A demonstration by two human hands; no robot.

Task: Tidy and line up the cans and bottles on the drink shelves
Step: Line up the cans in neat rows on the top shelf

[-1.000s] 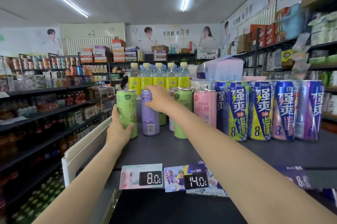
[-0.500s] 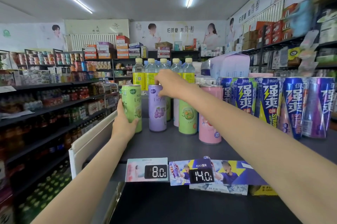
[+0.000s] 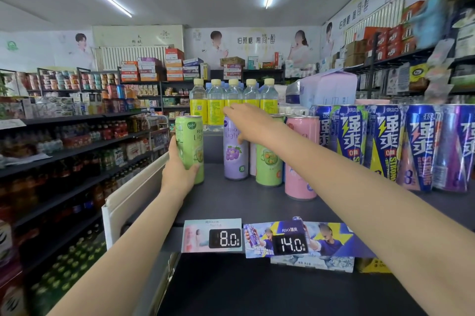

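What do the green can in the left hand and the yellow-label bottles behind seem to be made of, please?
Green can: probably thin metal with a matte printed coat; rimmed top. Bottles: clear glossy plastic, likely; see-through above the labels.

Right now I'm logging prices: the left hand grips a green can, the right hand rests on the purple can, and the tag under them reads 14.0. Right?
Not quite. The head view shows the tag below the green can and purple can reading 8.0. The left hand and right hand are as you say.
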